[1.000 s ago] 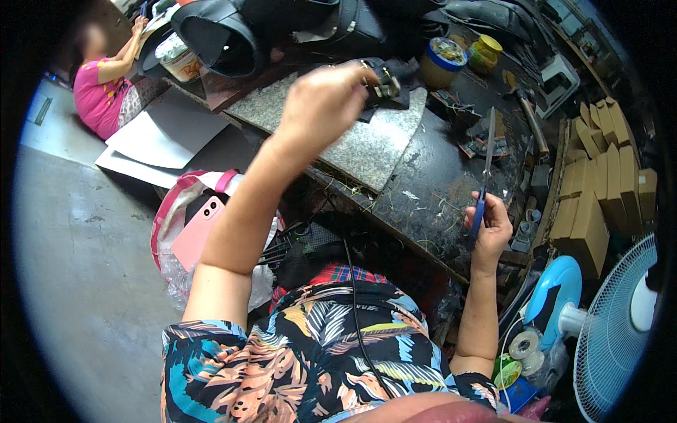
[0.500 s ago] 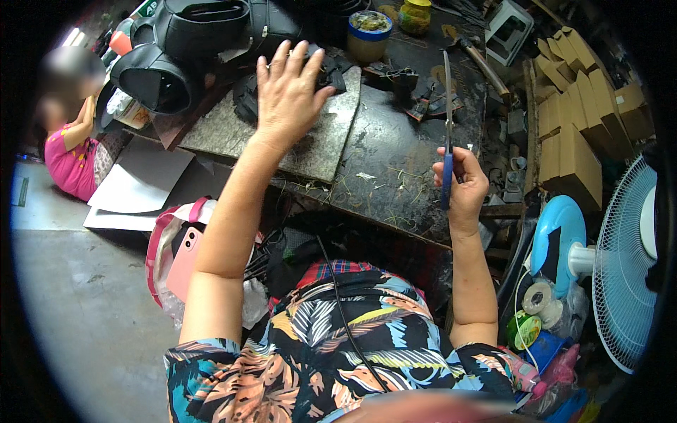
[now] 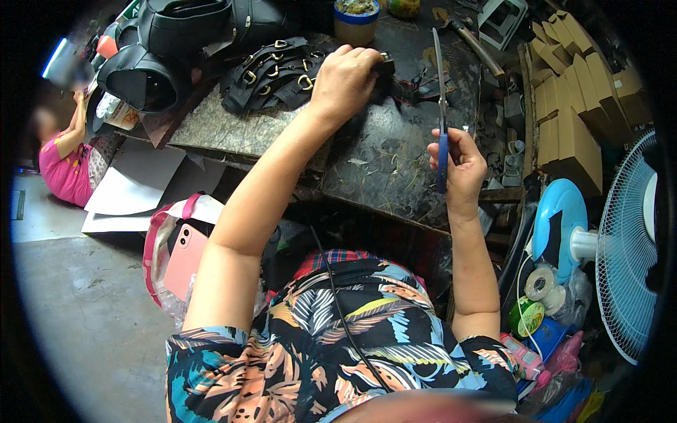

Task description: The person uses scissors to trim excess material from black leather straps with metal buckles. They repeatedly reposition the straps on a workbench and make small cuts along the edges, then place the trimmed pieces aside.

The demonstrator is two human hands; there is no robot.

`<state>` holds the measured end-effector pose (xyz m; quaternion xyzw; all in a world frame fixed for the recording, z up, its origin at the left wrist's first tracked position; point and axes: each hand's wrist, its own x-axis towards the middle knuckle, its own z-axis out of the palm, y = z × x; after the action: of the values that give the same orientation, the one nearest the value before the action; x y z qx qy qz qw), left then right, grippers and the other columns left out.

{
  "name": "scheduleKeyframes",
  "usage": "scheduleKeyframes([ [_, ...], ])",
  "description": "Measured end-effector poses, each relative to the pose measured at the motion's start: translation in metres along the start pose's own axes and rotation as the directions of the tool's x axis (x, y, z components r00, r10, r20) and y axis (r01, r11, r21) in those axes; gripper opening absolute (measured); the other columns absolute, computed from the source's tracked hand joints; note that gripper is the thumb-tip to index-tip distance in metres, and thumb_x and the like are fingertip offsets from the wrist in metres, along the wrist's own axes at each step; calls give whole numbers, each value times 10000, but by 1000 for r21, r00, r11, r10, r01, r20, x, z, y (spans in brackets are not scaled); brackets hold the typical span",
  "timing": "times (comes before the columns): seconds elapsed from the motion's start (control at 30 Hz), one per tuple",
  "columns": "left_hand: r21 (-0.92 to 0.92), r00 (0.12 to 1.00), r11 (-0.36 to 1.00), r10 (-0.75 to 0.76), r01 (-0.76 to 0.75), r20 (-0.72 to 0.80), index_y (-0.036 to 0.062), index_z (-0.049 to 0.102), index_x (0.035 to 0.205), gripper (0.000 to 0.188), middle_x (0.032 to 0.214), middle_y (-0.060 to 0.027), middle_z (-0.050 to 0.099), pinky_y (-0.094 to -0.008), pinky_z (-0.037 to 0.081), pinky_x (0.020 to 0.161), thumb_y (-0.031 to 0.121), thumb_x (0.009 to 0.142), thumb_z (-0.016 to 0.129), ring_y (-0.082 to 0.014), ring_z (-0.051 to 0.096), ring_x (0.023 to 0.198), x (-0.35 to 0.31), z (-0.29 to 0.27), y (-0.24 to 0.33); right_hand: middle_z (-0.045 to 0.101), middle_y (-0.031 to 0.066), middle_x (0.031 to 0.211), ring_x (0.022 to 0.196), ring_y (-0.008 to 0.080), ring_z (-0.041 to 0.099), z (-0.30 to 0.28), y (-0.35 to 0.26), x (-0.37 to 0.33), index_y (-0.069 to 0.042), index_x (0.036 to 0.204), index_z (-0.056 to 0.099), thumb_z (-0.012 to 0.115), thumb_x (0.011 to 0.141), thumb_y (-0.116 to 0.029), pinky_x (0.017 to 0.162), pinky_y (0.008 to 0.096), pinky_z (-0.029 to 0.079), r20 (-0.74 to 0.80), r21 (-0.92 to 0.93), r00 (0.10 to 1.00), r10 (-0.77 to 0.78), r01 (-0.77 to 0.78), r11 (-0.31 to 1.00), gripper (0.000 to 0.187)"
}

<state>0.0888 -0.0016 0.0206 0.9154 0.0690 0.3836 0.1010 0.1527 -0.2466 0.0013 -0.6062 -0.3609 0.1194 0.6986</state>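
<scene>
Left hand [image 3: 344,79] reaches far forward over the bench [image 3: 395,162], fingers curled down and pinching a small dark strap piece [image 3: 384,65] against the bench top. Grip is closed on it. Just left of that hand: a heap of black straps [image 3: 271,74] with brass buckles, lying on a grey stone slab [image 3: 233,130].

Right hand [image 3: 460,169] is raised near the bench's front edge, clenched around the blue handle of scissors [image 3: 440,106]. Blades point up and away from the hand, closed as far as can be told.

Beyond the left hand: a round tin [image 3: 356,20] with a blue band, open top, contents unclear. Far left of it, black bags [image 3: 176,42] piled together.

Right of the right hand: a stack of plain brown cardboard boxes [image 3: 571,106], rectangular, set in leaning rows; no labels readable. Below them a white fan [image 3: 627,247] with a blue base, then tape rolls [image 3: 543,285], one white, one green.

Below the left forearm: a pink phone [image 3: 185,261] in a bag. White sheets [image 3: 137,187] lie on the floor beyond it. Another person in a pink top [image 3: 63,173] sits at far left.
</scene>
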Motion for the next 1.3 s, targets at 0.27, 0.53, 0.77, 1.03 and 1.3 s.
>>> scheduleKeyframes([
  [0.27,-261,948,914,-317,310,17,1,677,957,168,841,-111,677,-317,549,702,75,832,760,-222,692,749,-49,-29,26,670,98,738,647,140,647,13,-38,-41,64,1152,612,642,974,-501,603,234,518,464,280,820,336,-495,823,593],
  [0.53,-114,978,992,-71,49,-196,64,670,878,165,901,-86,638,-364,538,683,73,760,786,-276,666,799,-43,-30,34,722,169,878,755,257,737,14,-49,-73,42,1225,588,317,962,-775,608,252,558,565,281,604,562,-781,557,899],
  [0.77,-101,973,978,162,-180,-164,58,643,861,201,877,-83,632,-360,536,659,58,709,775,-285,655,766,-44,-35,41,726,180,910,782,263,745,25,-42,-80,34,1225,595,317,963,-773,624,270,583,463,296,614,639,-787,542,892],
  [1.03,-61,975,983,165,-175,-147,92,583,813,188,841,-64,564,-366,523,645,114,713,741,-264,621,776,-44,-34,42,710,147,882,757,221,724,27,-52,-82,16,1187,601,340,978,-744,590,248,553,359,325,661,659,-751,575,831],
  [1.3,-80,977,981,167,-179,-134,104,628,908,224,879,-62,591,-364,535,668,105,720,750,-262,632,801,-43,-33,39,569,29,598,481,121,541,22,-46,-76,-24,963,610,574,948,-645,476,219,443,269,567,717,643,-658,496,622],
])
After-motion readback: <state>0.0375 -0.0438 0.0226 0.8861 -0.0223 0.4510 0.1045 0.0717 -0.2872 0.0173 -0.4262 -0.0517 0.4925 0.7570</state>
